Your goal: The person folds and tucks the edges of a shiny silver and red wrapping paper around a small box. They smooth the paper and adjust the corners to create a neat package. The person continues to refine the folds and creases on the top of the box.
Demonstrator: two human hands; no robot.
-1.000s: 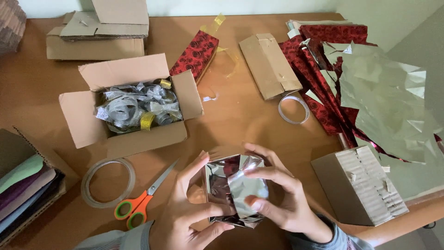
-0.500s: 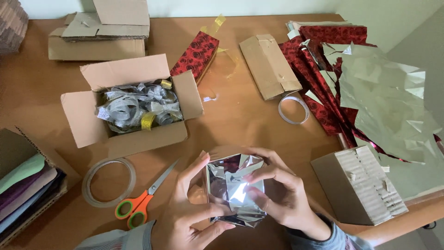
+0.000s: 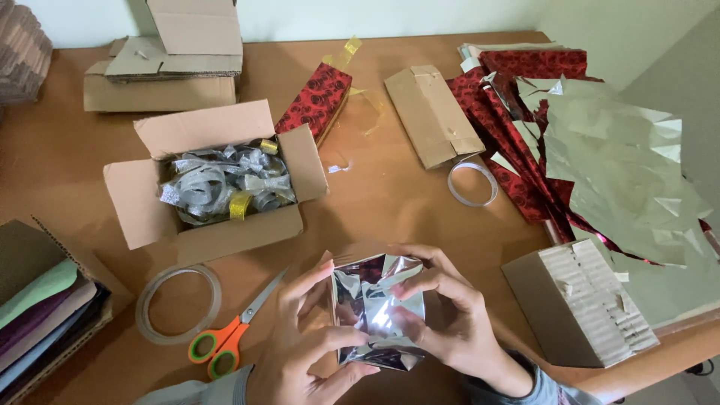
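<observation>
Here both hands' fingers (image 3: 420,289) clamp a silver-wrapped parcel (image 3: 377,311); the open carton (image 3: 150,206) holds silver ribbons (image 3: 221,184).

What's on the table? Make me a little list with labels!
Left hand: holds the left edge of the silver-wrapped package
Right hand: presses the foil on its right side
Scissors: orange handles, lying left of the hands
Tape roll: clear, beside the scissors
Open box: cardboard, full of silver ribbon
Wrapping sheets: red and silver, piled at right
</observation>
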